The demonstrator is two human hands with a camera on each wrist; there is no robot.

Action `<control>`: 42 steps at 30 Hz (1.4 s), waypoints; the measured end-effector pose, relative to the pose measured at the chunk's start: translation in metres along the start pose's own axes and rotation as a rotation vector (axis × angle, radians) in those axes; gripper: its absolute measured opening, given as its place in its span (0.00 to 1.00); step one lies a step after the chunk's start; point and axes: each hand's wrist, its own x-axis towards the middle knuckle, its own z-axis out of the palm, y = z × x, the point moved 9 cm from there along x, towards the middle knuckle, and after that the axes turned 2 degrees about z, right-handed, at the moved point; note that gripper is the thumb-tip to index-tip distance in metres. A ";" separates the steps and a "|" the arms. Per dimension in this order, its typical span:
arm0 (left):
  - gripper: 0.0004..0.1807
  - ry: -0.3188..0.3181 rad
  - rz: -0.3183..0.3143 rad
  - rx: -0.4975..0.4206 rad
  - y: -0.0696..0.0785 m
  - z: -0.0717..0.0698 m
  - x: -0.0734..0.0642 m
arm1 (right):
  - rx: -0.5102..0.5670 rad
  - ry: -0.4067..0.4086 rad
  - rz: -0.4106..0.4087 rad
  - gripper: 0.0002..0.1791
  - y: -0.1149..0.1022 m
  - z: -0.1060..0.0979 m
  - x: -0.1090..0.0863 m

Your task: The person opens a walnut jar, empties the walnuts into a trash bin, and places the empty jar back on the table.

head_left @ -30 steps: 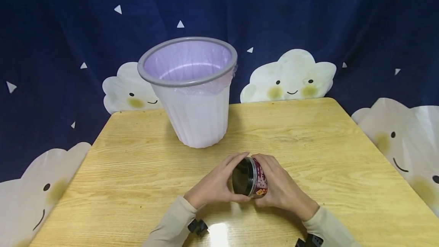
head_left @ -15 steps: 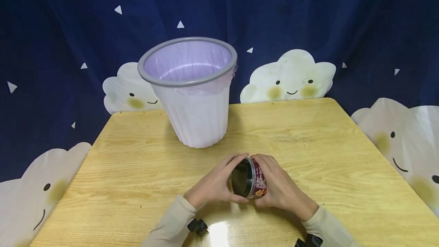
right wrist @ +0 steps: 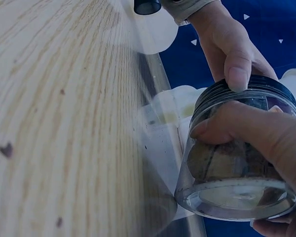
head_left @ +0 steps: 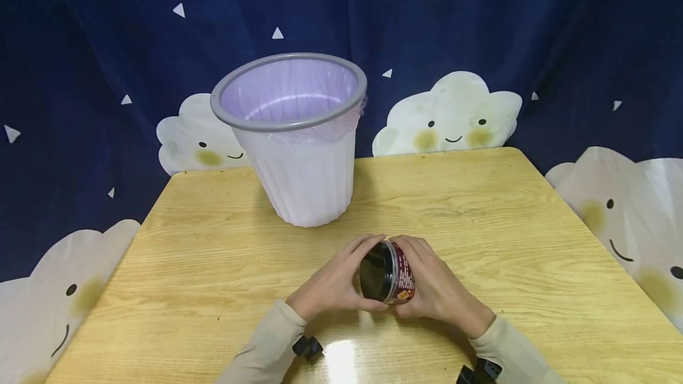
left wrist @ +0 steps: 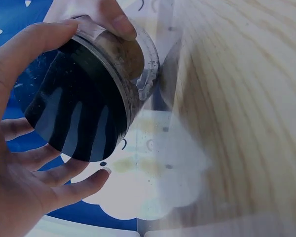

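A clear plastic jar (head_left: 404, 277) with a black screw lid (head_left: 374, 274) and a dark red label lies tipped sideways low over the table, its lid facing left. In the right wrist view the bottom edge of the jar (right wrist: 237, 200) comes right at the tabletop, and brownish contents show through the wall. My left hand (head_left: 333, 289) grips the lid from the left, thumb on the near side and fingers over the far side. My right hand (head_left: 440, 286) holds the jar's body from the right, thumb and fingers curled round it.
A white bin (head_left: 309, 176) with a grey rim and a pale purple liner bag stands at the back of the wooden table (head_left: 213, 253), left of centre. Behind the table hangs a dark blue curtain (head_left: 427, 10) with smiling white clouds.
Both hands stay on the jar, with only slight shifts of the lid and left fingers. The whole head view has moved a little.
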 end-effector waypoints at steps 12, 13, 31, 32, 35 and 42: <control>0.56 0.046 0.054 -0.021 0.004 -0.005 0.000 | 0.007 0.004 0.004 0.62 0.001 0.001 0.000; 0.57 0.043 0.051 -0.012 0.004 -0.004 0.000 | 0.006 0.005 0.004 0.62 0.001 0.001 -0.001; 0.58 0.014 0.153 0.109 0.012 -0.002 0.002 | -0.001 0.003 -0.002 0.63 0.003 -0.001 -0.001; 0.58 0.015 0.160 0.117 0.013 -0.002 0.002 | -0.002 0.004 -0.003 0.63 0.003 -0.001 -0.001; 0.58 0.017 0.148 0.121 0.012 -0.003 0.002 | 0.000 0.002 -0.003 0.62 0.004 -0.002 0.000; 0.61 -0.002 0.129 0.116 0.011 -0.002 0.002 | 0.004 -0.001 -0.005 0.63 0.003 -0.001 0.000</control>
